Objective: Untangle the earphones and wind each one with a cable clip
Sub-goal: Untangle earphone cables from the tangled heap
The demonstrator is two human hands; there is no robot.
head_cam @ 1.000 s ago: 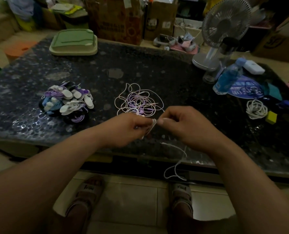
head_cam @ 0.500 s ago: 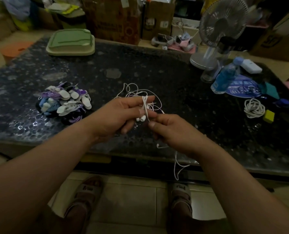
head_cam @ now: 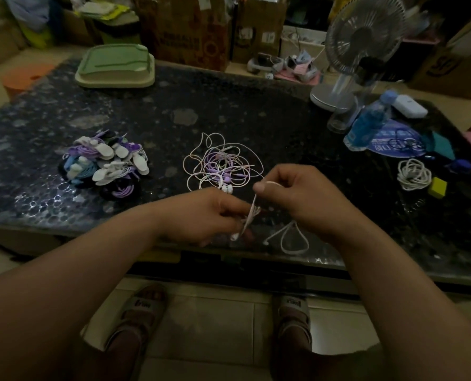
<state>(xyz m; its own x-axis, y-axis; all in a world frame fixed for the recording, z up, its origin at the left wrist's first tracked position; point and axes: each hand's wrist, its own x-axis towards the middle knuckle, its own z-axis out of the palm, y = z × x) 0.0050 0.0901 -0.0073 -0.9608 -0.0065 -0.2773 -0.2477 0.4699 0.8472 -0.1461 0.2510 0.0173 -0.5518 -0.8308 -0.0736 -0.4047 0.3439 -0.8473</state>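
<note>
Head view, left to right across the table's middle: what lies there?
Pile of clip-wound purple, blue and white earphones → loose tangle of pink and purple earphone cables → blue plastic water bottle → coiled white cable → small yellow block. The left hand and right hand, holding a white earphone cable, overlap these, so omitted.

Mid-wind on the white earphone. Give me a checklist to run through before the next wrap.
1. Bundle grip: left hand holds the wound bundle: ok.
2. Feed grip: right hand pinches the white cable: ok.
3. Slack: tail loop hangs apart from the tangled pile: ok.
4. Cable clip ready in a hand: cannot tell, none visible there.
5. Remaining earphones sorted: not ok, the tangled pile lies knotted on the table.
</note>
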